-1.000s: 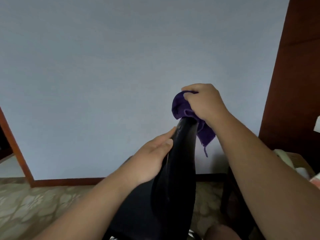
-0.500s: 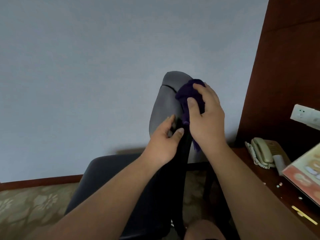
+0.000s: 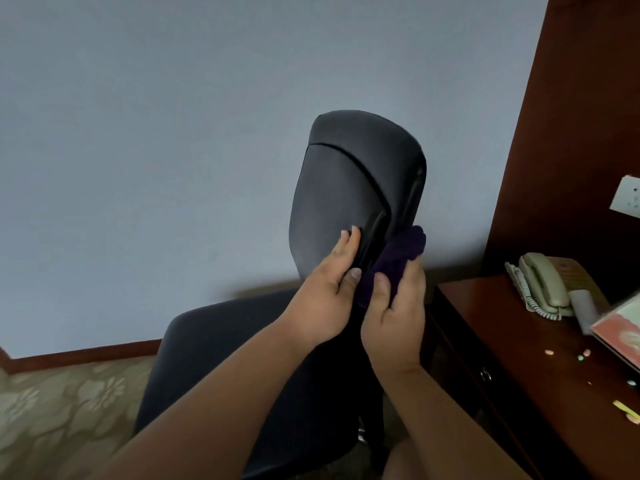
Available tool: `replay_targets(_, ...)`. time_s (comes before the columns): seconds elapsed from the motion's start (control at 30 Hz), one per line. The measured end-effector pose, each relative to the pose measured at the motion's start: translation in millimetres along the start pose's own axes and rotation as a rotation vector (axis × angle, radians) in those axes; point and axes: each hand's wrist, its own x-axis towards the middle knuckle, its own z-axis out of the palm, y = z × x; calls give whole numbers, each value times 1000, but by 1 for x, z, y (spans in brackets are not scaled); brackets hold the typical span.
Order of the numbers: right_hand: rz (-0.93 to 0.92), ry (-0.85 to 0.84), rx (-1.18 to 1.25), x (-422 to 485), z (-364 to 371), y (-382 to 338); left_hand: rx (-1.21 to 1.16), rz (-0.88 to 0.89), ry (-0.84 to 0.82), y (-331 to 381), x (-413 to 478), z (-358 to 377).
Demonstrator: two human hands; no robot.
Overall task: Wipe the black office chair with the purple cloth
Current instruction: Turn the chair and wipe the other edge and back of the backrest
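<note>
Gripping the side edge of the backrest of the black office chair (image 3: pixel 346 188), the left hand (image 3: pixel 329 296) lays its fingers on the front face and its thumb along the rim (the seat shows below the forearm). Just beside it, the right hand (image 3: pixel 398 310) clutches the bunched purple cloth (image 3: pixel 401 252), thumb curled over it, pressing it against the same edge. A wooden desk (image 3: pixel 519 348) carrying a beige telephone (image 3: pixel 543 282) stands at the right, near the chair.
</note>
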Motion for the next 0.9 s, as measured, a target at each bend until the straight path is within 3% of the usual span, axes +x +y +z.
replay_targets(0.23,91,-84,-49,-12,-9,25,98,39,-13,-9,7,16)
replay_targets(0.5,-91,87,-122,129,-3,-33,43,1,-26,-14,17,19)
replay_targets(0.67,-157,106,-161,91,6,-4,37,9,-32,-13,24,21)
replay_targets(0.9,-16,-6,-181,15,15,68,57,1,-31,-24,37,31)
